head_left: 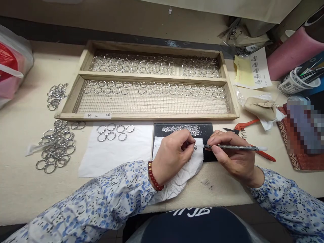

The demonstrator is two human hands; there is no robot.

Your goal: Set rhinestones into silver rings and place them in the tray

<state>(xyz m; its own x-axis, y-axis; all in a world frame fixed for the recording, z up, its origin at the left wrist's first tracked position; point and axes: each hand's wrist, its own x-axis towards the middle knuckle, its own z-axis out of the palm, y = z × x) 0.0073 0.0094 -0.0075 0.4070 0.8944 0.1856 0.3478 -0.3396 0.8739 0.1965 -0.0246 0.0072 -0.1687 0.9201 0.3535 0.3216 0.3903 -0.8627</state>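
Note:
My left hand [174, 152] is pinched around a small silver ring [195, 146], most of it hidden by the fingers. In my right hand [233, 153] is a slim, dark patterned pen-like tool [235, 147], its pale tip pointing left at the ring. Both hands are above a crumpled white tissue [177, 180] that partly covers a black tray [209, 130]. Tiny sparkling stones [181, 129] lie spread along the tray's far side. To the left, several silver rings [111, 135] sit in rows on a white cloth [116, 158].
A wooden mesh-bottomed frame [152, 116] holding many rings stands behind. Loose ring piles [58, 148] lie at left. Red-handled pliers [264, 156], a beige pouch [260, 108], a label sheet [258, 69] and a cup of tools [296, 82] are at right.

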